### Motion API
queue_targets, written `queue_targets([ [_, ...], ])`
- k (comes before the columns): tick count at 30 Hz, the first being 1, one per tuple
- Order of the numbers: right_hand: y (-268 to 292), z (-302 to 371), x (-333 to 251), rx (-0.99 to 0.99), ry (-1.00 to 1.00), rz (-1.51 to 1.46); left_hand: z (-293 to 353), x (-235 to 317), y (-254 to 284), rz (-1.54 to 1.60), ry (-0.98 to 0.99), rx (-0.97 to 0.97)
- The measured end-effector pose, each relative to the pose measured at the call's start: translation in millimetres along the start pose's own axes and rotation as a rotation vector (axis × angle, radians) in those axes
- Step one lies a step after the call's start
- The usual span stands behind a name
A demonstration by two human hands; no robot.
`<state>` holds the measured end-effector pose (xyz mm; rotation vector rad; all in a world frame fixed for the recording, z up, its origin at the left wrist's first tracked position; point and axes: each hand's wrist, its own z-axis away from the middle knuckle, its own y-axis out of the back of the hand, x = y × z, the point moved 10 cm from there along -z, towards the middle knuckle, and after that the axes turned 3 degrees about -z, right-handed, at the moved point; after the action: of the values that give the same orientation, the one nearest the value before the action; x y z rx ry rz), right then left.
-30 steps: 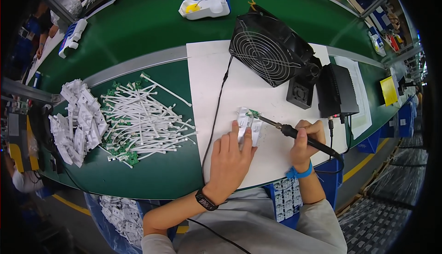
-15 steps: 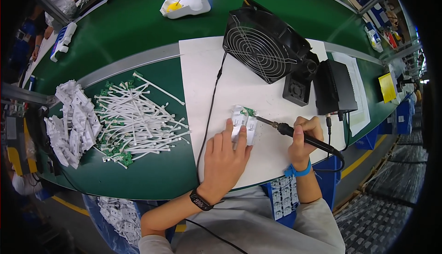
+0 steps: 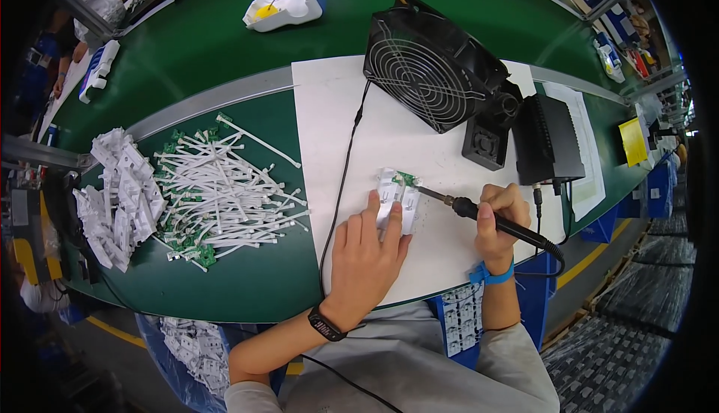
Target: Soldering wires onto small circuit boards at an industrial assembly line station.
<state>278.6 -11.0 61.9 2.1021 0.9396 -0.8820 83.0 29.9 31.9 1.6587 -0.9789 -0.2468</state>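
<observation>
A small white plastic housing (image 3: 410, 217) lies on the white sheet (image 3: 329, 151), with a little green circuit board (image 3: 405, 178) at its far end. My left hand (image 3: 363, 256) rests with outstretched fingers, the fingertips pressing on the near part of the housing. Held like a pen in my right hand (image 3: 499, 222) is a black soldering iron (image 3: 465, 207). Its tip meets the right edge of the green board; whether it touches the board or a joint on it is too small to tell.
Left of the sheet lie a heap of white cables with green boards (image 3: 225, 196) and a pile of white housings (image 3: 123, 196). A black fan (image 3: 419, 76) and a black box with a cord (image 3: 550, 140) stand beyond my hands. A white moulded shell (image 3: 288, 5) sits on the green belt.
The white moulded shell on the green belt has shifted left. My right hand has moved very slightly right, while the iron's tip stays at the board. My left hand keeps its place.
</observation>
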Motion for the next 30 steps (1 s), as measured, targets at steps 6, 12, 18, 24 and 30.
queue_targets([
  [6,-2,-3,-3,-0.044,0.037,-0.003,-1,1,0,-0.006,0.004,-0.008],
  [12,18,9,-6,0.142,0.113,-0.053,-3,2,1,0.004,0.001,0.008],
  [18,61,13,-16,0.315,0.090,0.066,-3,2,2,0.026,-0.011,0.007],
  [24,118,-19,-36,0.579,0.060,0.311,-5,-1,7,0.044,0.013,-0.021],
  [30,85,-74,-12,0.397,-0.142,0.503,-3,-1,7,0.071,0.007,-0.022],
])
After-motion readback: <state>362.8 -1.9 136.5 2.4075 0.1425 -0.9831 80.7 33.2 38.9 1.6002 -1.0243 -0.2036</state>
